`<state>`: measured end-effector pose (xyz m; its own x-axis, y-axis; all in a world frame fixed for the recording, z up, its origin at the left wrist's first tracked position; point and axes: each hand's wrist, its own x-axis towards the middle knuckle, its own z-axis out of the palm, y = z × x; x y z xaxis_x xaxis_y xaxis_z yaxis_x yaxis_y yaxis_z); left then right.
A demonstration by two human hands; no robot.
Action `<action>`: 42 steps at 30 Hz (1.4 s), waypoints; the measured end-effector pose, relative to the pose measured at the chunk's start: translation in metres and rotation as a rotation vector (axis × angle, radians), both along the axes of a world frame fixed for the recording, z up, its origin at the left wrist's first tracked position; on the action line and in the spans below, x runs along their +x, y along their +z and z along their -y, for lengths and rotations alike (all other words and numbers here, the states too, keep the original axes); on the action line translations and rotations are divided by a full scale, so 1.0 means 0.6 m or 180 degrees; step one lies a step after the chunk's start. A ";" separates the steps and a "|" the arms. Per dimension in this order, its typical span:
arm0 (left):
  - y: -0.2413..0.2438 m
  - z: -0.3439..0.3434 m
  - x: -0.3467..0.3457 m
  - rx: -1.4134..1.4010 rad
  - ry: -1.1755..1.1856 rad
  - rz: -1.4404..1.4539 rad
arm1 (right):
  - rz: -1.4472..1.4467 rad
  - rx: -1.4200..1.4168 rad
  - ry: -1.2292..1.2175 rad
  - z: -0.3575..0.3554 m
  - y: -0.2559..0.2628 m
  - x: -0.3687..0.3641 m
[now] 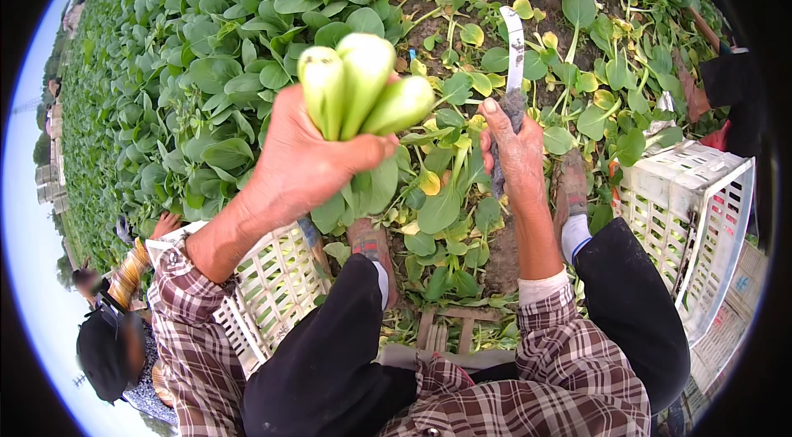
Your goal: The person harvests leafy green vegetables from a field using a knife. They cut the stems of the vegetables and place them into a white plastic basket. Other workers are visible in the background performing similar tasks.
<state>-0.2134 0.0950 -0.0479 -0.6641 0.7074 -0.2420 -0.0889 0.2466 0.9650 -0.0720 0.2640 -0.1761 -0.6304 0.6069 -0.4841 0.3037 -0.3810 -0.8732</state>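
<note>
My left hand [315,152] grips three heads of bok choy [356,87], their pale green bases pointing up and away and their leaves hanging below the fist. To its right, my right hand [513,146] is closed around the cloth-wrapped handle of a curved harvesting knife [515,53]. The blade points away from me, marked with dark smears, and touches nothing that I can make out. Beneath both hands lie loose green and yellowed leaves [442,208] on the soil, between my feet.
Dense bok choy plants [210,78] grow at the upper left. One white plastic crate [278,276] stands by my left leg, another [668,208] beyond my right knee. A wooden frame [465,313] lies near my seat. Other people [111,344] are at the lower left.
</note>
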 end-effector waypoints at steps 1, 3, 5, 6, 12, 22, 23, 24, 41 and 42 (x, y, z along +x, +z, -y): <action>0.011 0.000 -0.048 -0.0276 0.0111 -0.0706 | -0.0228 -0.0240 0.0098 0.000 -0.020 -0.002; 0.025 -0.005 -0.141 -0.0866 0.0339 -0.1587 | -0.0137 -0.0578 0.0507 0.024 -0.045 -0.030; 0.002 -0.009 -0.186 -0.1209 -0.0420 -0.2031 | 0.0133 -0.0389 0.1058 0.052 -0.085 -0.066; -0.011 -0.035 -0.160 -0.1370 -0.0768 -0.2190 | 0.0165 -0.0354 0.1179 0.053 -0.109 -0.077; -0.227 -0.022 -0.215 -0.2985 -0.3013 -0.4450 | 0.0391 -0.0314 0.1520 0.107 -0.185 -0.181; -0.241 0.059 -0.228 -0.4093 -0.2870 -0.4978 | 0.0545 0.1132 0.2194 0.107 -0.235 -0.241; -0.243 0.065 -0.233 -0.3983 -0.2808 -0.4948 | 0.0451 0.1133 0.2217 0.109 -0.233 -0.243; -0.242 0.067 -0.241 -0.3854 -0.2739 -0.4923 | 0.0369 0.1148 0.2232 0.107 -0.231 -0.246; -0.262 0.118 -0.300 -0.3034 -0.2067 -0.3860 | 0.0488 0.0991 0.2886 0.125 -0.206 -0.316; -0.268 0.115 -0.302 -0.3087 -0.2079 -0.3790 | 0.0766 0.0876 0.2825 0.127 -0.212 -0.322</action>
<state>-0.3947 0.0258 -0.2089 -0.4600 0.8214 -0.3373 0.8858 0.4511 -0.1094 -0.2654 0.1877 -0.3031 -0.8173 0.0677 -0.5722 0.5657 0.2834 -0.7744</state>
